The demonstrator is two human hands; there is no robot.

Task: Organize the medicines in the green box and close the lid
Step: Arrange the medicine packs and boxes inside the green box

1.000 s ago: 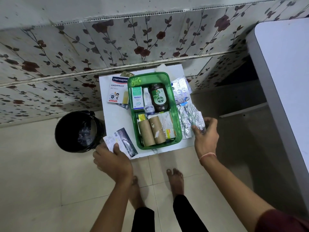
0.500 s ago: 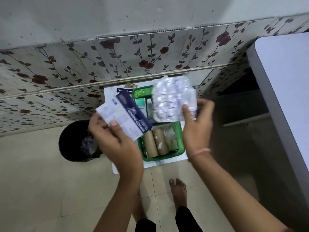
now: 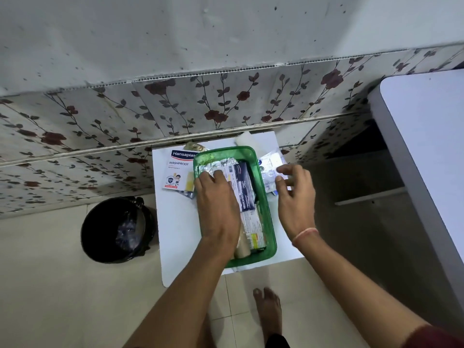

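Standing white table against floral wall

floral wall panels, pale floor tiles, black bin.

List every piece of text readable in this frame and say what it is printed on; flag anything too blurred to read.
"Hansaplas": blue band of the plaster box, last letters hidden behind the green box.
"WASHPROOF": same plaster box, below the band.
"MEDICATED DRESSING": dark packet in the green box, somewhat blurred.
Unreadable: the plaster box's small print and badge, the packet's finer lines, the printed carton, the blister strips.
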